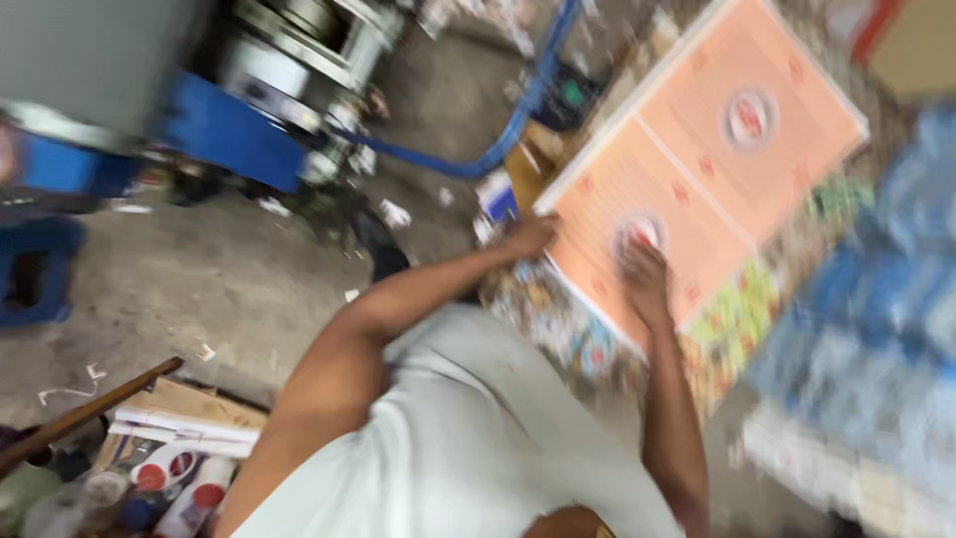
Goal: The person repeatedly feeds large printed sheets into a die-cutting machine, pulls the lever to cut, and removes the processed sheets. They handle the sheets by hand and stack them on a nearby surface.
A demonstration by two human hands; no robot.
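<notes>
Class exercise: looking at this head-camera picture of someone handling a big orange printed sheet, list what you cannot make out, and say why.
- Orange sheet, head view: its print is lost to motion blur.
- Left hand, head view: at the sheet's edge; blur hides whether its fingers grip.
- Right hand, head view: lies on the sheet; fingers smeared.
- Blue stack, head view: blurred and cut by the right edge.
- Blue machine, head view: top cut by the frame.

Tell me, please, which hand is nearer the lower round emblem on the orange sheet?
Right. The right hand rests just below the emblem; the left hand is at the orange sheet's edge.
</notes>
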